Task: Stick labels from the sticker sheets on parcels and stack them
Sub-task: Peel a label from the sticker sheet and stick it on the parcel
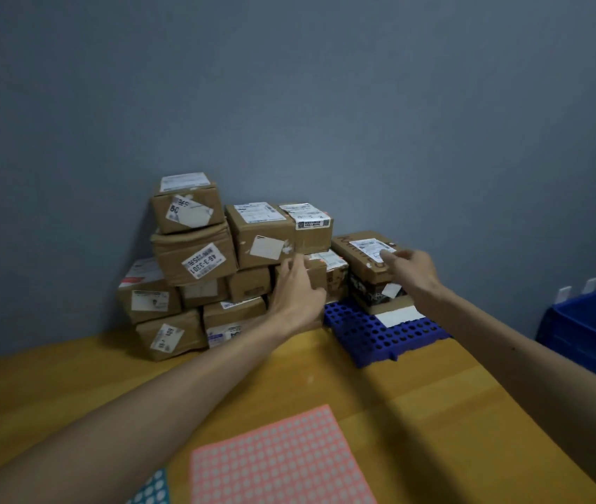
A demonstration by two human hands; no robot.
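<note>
Reaching into the parcels [238, 263] stacked mid-frame on the bench [71, 380]: left hand [298, 289] is cupping a middle parcel, right hand [411, 267], fingers spread, is touching the right one. Pink sheet [278, 460] is lying lower centre, nearly full; labelling is seemingly barely begun.

Two bare forearms come in from the near edge, one from the left and one from the right, both uncovered as far as they show, with no sleeve or cuff over them. The left hand [298, 289] and the right hand [411, 265] are bare too, ungloved. The wrists are slim and the fingers slender, slightly blurred. A small dark spot marks the right forearm.
</note>
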